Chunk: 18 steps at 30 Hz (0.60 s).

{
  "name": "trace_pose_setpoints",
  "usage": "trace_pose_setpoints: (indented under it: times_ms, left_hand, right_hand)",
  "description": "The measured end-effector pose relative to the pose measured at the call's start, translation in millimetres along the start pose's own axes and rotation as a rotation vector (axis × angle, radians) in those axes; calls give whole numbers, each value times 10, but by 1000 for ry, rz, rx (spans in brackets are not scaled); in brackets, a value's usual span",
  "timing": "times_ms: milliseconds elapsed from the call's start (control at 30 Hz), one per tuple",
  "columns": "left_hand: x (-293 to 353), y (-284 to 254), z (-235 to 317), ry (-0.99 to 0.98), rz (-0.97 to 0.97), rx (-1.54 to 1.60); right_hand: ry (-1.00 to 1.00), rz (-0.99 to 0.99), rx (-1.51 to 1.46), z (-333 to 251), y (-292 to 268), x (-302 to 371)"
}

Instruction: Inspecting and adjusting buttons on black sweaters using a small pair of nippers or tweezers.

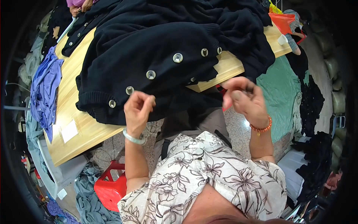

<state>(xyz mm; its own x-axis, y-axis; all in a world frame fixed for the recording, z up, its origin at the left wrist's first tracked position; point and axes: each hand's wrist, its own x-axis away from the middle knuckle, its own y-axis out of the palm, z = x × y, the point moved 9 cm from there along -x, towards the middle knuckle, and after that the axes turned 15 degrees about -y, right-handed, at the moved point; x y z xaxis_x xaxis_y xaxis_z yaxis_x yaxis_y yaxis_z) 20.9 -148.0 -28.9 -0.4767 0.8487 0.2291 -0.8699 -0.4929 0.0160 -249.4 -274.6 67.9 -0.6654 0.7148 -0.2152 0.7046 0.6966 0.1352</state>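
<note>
A black knitted cardigan (149, 48) lies over the wooden table in front of me, its ribbed edge toward the left. Several large pale-rimmed buttons (150, 75) run in a line along it. My left hand (137, 111), with a pale bangle on the wrist, is closed in a pinch just over the cardigan's near edge, beside a button. My right hand (246, 100), wearing an orange bead bracelet, is raised to the right, apart from the cardigan. Its fingers are curled together and slightly blurred. Whatever either pinch holds, if anything, is too small to make out.
More black garments (242, 26) cover the far part of the wooden table (69, 93). A purple garment (44, 89) hangs over its left edge. A red stool (110, 190) stands at lower left. Green sheeting (279, 97) lies at right. Another person's hand (86, 5) shows at far left.
</note>
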Motion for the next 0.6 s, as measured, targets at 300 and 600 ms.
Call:
trace_pose_setpoints:
  times_ms: [300,600]
  left_hand:
    - [188,160,361,204,-29,-590]
    - [-187,1088,1257,577,-35,-736]
  right_hand:
    - [-30,144,225,500,-985,-123]
    - [-194,803,1120,209,-3886,16]
